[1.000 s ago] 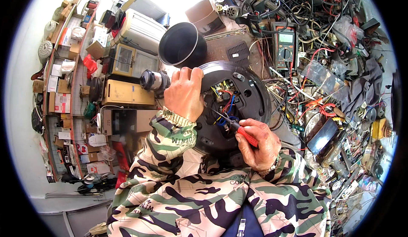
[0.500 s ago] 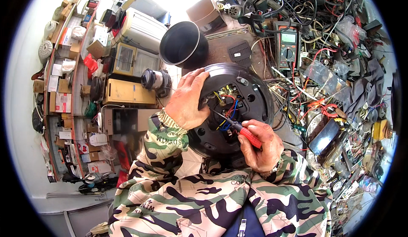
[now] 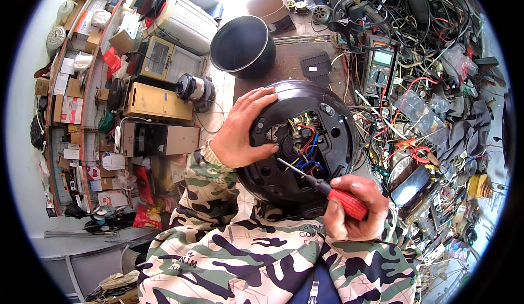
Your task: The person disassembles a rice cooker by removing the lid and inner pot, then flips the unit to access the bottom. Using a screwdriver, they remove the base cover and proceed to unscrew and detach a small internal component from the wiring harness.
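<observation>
A round black appliance base [image 3: 339, 150], like an upturned rice cooker, sits in front of me with its underside up. Through the opening in its middle show red, blue and yellow wires [image 3: 312, 147]. My left hand [image 3: 240, 132] grips its left rim, fingers over the far edge and thumb across the underside. In my right hand [image 3: 364, 225], at the near right, is a screwdriver with a red handle [image 3: 349, 203]. Its shaft points to the far left, over the near side of the opening; whether the tip touches anything, I cannot tell.
Beyond the base stand a black pot [image 3: 240, 47] and a dark ribbed plate [image 3: 316, 66]. On the right, a multimeter [image 3: 380, 66] lies among heaped cables and parts, with red-handled pliers [image 3: 409, 152]. Ovens [image 3: 155, 94] and loaded shelves [image 3: 87, 91] line the left.
My right hand has drawn the screwdriver back toward me and to the right, its tip off the spot by my left thumb. My left hand still grips the rim, its thumb now flatter.
</observation>
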